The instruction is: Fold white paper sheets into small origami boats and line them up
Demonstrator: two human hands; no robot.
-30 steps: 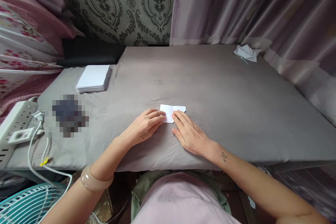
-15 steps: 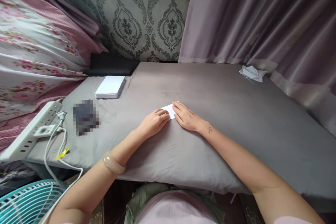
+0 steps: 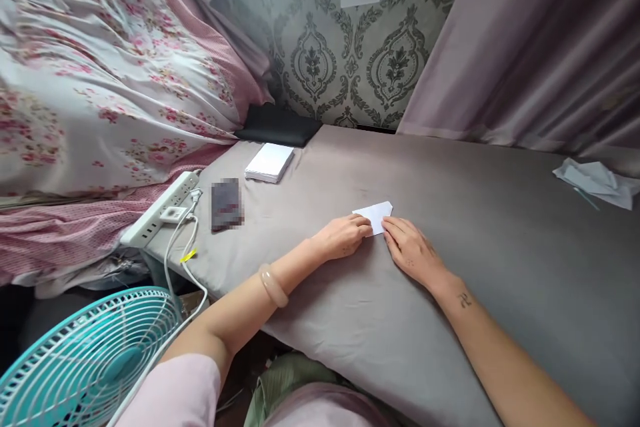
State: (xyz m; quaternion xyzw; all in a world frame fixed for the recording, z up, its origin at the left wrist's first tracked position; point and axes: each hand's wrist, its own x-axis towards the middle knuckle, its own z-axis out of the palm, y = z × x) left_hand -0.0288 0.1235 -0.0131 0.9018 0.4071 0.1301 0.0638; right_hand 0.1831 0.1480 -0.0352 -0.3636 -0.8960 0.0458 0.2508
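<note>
A small folded piece of white paper (image 3: 379, 216) lies on the cloth-covered table, with a pointed right end. My left hand (image 3: 345, 236) holds its left part, fingers curled over the near edge. The left thumb is mostly hidden. My right hand (image 3: 411, 247) rests at the right side of the paper, fingers stretched out and fingertips touching its lower right edge. A pale bangle (image 3: 273, 285) circles my left forearm.
A stack of white paper (image 3: 270, 161) sits at the back left, near a black flat item (image 3: 280, 125). Left are a blurred dark object (image 3: 227, 205), a power strip (image 3: 163, 210) with cables and a teal fan (image 3: 120, 357). Crumpled white paper (image 3: 597, 181) lies far right.
The view has swung left, so everything appears farther right. My right hand has slid back off the top of the folded paper to its edge, uncovering the pointed end. My left hand stays on it.
</note>
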